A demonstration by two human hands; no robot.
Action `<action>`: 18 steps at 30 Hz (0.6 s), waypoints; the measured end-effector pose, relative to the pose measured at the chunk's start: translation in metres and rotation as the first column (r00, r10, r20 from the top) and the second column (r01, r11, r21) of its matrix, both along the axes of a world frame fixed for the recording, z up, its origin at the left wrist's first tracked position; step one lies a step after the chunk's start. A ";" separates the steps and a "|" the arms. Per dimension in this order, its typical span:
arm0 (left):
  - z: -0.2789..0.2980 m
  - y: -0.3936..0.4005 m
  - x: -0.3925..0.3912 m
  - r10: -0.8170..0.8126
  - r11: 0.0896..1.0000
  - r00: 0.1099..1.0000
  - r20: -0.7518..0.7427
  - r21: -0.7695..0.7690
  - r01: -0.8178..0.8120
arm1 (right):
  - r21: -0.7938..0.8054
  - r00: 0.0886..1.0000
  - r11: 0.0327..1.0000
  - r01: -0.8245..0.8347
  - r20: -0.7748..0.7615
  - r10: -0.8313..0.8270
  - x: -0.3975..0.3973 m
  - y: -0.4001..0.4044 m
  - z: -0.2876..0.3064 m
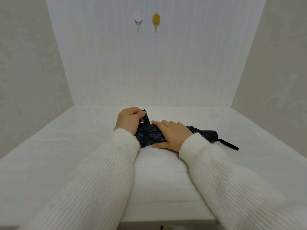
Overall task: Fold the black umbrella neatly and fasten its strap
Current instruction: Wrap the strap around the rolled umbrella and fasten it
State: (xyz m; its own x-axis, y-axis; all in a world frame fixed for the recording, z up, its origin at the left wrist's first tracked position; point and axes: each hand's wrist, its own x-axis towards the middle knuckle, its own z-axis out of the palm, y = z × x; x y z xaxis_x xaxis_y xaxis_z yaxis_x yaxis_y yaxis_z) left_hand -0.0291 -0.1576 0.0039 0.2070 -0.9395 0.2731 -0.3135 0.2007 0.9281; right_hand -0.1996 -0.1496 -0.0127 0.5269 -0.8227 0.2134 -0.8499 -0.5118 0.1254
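A folded black umbrella [149, 135] lies across the middle of the white table [66, 146], its handle [210, 134] pointing right with a wrist loop [230, 144] trailing off it. My left hand [128, 121] pinches the black closing strap [146, 117] and holds it up above the canopy's left part. My right hand [171, 134] wraps over the bundled canopy, fingers on top and thumb along the near side, pressing it to the table. The umbrella's left tip is hidden behind my left wrist.
White walls enclose the table at the back and both sides. Two wall hooks hang high on the back wall, a white hook [138, 18] and a yellow hook [156, 19]. My white knit sleeves cover much of the near table.
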 end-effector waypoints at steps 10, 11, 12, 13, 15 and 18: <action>0.004 -0.011 0.012 -0.210 0.976 0.968 0.137 0.092 0.199 | 0.119 0.995 0.993 0.005 0.097 -0.017 -0.002 0.003 0.003; 0.004 -0.012 0.012 -0.215 0.975 0.966 0.144 0.093 0.203 | 0.120 0.992 0.993 0.002 0.121 -0.016 -0.004 0.002 0.004; 0.004 -0.012 0.012 -0.216 0.975 0.967 0.136 0.085 0.206 | 0.108 0.992 0.994 0.001 0.129 -0.015 -0.005 0.002 0.004; 0.003 -0.010 0.011 -0.210 0.977 0.969 0.129 0.071 0.202 | 0.085 0.993 0.996 0.004 0.118 -0.014 -0.006 0.002 0.003; 0.002 -0.009 0.010 -0.161 0.987 0.980 0.114 0.029 0.159 | 0.032 0.998 0.999 0.016 0.057 -0.018 -0.006 0.002 0.000; -0.001 -0.004 0.008 -0.067 0.998 0.998 -0.005 -0.021 0.067 | 0.008 0.999 0.999 0.031 0.015 -0.031 -0.004 0.000 -0.003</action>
